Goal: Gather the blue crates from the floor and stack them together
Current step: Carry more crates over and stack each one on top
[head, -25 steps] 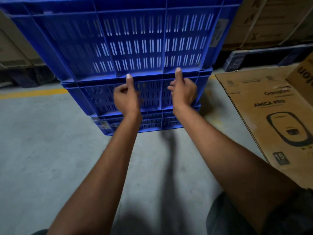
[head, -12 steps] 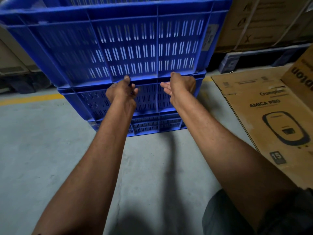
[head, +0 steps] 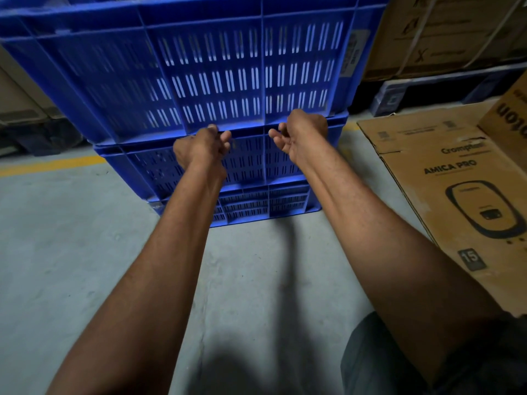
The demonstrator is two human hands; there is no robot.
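Observation:
A stack of three blue slotted crates stands on the floor ahead of me. The top crate is large and close, nested on the middle crate, with the bottom crate under it. My left hand is curled, its fingertips touching the seam under the top crate. My right hand is also curled, palm turned inward, knuckles against the same seam. Neither hand wraps around a rim or holds anything.
A flat brown cardboard box lies on the grey floor at the right. More cartons sit on a dark pallet behind it. A yellow floor line runs at the left.
Both thumbs, raised against the top crate's lower edge a second ago, have folded in; the hands are now curled. The view has shifted slightly closer to the stack.

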